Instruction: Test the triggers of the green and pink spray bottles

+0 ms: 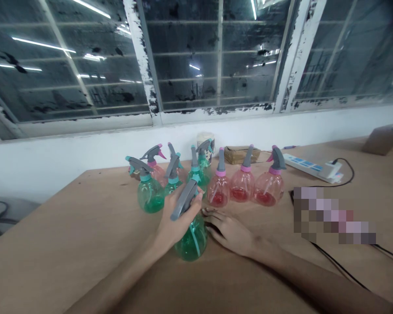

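Observation:
A green spray bottle [191, 244] with a grey trigger head stands upright on the table, nearest to me. My left hand [178, 213] is closed round its neck, just under the trigger head. Palm down and fingers stretched out, my right hand [229, 231] rests beside this bottle; its fingertips are close to the bottle's right side, and I cannot tell if they touch. Behind my hands, other green bottles [149, 196] and pink bottles [157, 172] stand at the left and centre. Three pink bottles with red liquid, one a pink bottle [268, 189] at the end, stand to the right.
Along the wall are a white tub [205, 136], a brown cardboard box [240, 155] and a purple pen [290, 147]. A white power strip [309, 168] with a plugged-in cable lies at the right. A pixelated patch covers something with black cords. Another box [383, 139] sits far right.

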### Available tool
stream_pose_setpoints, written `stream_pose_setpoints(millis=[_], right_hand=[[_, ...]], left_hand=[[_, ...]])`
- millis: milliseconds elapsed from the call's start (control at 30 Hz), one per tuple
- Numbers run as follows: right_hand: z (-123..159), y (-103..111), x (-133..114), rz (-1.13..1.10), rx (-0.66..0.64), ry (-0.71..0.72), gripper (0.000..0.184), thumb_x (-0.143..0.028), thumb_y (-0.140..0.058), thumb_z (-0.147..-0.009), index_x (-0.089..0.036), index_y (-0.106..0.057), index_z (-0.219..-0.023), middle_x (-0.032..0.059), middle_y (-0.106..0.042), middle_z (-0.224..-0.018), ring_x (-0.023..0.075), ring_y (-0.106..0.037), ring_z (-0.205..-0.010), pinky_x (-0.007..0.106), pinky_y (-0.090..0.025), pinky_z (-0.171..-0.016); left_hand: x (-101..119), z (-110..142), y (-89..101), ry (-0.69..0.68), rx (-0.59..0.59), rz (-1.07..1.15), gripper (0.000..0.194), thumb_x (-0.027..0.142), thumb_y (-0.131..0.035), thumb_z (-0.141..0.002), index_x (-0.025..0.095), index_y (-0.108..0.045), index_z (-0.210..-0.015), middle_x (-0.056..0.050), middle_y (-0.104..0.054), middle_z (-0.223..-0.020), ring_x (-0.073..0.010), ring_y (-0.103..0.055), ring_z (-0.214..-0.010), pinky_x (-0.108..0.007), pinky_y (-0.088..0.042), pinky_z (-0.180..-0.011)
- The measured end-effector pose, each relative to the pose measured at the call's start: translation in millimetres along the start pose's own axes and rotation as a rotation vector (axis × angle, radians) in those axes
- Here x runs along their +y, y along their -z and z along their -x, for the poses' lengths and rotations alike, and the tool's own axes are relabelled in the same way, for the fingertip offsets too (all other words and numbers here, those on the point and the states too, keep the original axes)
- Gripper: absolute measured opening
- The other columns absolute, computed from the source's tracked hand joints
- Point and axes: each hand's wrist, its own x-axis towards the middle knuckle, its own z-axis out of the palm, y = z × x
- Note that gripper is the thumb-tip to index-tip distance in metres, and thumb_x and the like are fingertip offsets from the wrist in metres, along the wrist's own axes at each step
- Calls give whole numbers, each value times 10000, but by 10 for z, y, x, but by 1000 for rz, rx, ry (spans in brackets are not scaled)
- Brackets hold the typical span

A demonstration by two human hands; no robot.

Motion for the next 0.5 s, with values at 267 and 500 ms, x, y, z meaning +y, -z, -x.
stream_pose_setpoints(millis=[267, 500], right_hand=[[6, -10, 7, -14, 7, -1, 328, -191, -417, -897, -159, -557, -1193, 105, -575, -1248, 201, -476, -1214, 397, -366, -1050], [3, 6, -8, -19, -7, -16, 323, -188, -422, -893, -142, -557, -1182, 123, -569, -1250, 202, -469, -1223, 396, -359, -1053]], left_hand=[[38, 22, 15, -11, -48, -58, 195, 349, -476, -859, 211, -516, -727, 10, -500, -652, -144, -492, -607, -258, -422, -614], [26, 29, -18, 20, -37, 26, 234, 341, -522, -834, 203, -590, -1010, -37, -618, -848, -155, -563, -676, -271, -461, -628]])
